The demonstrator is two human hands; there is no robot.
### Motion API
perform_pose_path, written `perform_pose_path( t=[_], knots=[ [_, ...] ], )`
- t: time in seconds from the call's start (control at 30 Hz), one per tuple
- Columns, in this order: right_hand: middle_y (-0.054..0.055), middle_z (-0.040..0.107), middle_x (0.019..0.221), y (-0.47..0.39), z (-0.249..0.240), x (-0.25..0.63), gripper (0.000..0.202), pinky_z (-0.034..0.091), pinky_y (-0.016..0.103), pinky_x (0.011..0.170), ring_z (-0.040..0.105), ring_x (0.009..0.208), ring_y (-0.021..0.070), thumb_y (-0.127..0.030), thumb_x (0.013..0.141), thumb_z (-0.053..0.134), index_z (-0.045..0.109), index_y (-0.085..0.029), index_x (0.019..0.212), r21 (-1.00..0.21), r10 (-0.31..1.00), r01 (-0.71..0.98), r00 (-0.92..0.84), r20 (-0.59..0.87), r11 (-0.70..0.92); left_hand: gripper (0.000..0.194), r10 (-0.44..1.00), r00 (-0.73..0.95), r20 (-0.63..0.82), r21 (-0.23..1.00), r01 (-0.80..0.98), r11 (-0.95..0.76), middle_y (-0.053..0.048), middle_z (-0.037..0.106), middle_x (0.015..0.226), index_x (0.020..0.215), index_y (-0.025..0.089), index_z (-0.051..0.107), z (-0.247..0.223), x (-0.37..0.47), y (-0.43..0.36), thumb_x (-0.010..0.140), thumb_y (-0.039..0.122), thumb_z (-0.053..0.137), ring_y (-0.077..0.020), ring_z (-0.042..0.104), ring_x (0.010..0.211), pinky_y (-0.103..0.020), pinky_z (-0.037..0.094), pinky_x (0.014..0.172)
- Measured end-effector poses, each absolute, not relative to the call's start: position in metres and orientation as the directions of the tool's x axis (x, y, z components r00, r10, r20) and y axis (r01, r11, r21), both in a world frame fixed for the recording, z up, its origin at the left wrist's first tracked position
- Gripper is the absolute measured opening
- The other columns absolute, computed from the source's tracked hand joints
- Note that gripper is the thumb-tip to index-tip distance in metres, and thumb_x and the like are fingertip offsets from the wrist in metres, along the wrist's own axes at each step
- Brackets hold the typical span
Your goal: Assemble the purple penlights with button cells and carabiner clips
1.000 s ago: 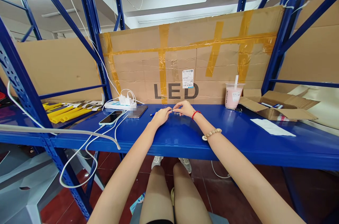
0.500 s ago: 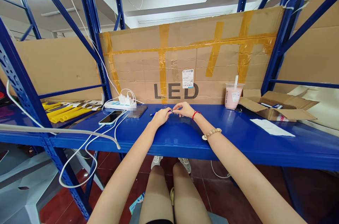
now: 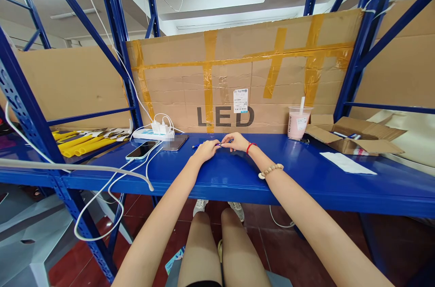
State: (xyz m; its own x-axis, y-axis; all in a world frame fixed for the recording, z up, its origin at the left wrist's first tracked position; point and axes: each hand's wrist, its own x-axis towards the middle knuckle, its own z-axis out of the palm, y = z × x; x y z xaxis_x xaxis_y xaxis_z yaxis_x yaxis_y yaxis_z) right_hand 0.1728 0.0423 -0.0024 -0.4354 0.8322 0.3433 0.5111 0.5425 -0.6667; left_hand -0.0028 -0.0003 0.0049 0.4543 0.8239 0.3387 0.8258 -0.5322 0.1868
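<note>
Centrally, left hand (image 3: 206, 150) pinched slim blue pen-like item (image 3: 195, 146) over blue shelf (image 3: 326, 183); right hand (image 3: 236, 142) sat at its end, grip unclear. Step seemed close fingertip work; next move seemingly wanted steadiness

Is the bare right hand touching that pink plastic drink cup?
Apart: the head view shows blue tabletop between the right hand and the pink plastic cup.
</note>
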Motion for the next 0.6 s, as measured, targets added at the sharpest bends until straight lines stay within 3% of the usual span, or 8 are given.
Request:
perform_pose_path(
  t=[0.6],
  knots=[
    [0.004,0.066,0.075,0.0406,-0.0022,0.1728,0.026,0.044,0.014,0.037,0.054,0.042,0.0047,-0.031,0.073,0.071,0.064,-0.008,0.084,-0.665,0.836,0.519,-0.435,0.335,0.536,0.022,0.797,0.465,0.386,0.169,0.813,-0.557,-0.003,0.067,0.091,0.103,0.023,0.059,-0.001,-0.0037,0.0017,0.091,0.022,0.041,-0.0198,0.06,0.092,-0.029,0.047,0.08]
  ],
)
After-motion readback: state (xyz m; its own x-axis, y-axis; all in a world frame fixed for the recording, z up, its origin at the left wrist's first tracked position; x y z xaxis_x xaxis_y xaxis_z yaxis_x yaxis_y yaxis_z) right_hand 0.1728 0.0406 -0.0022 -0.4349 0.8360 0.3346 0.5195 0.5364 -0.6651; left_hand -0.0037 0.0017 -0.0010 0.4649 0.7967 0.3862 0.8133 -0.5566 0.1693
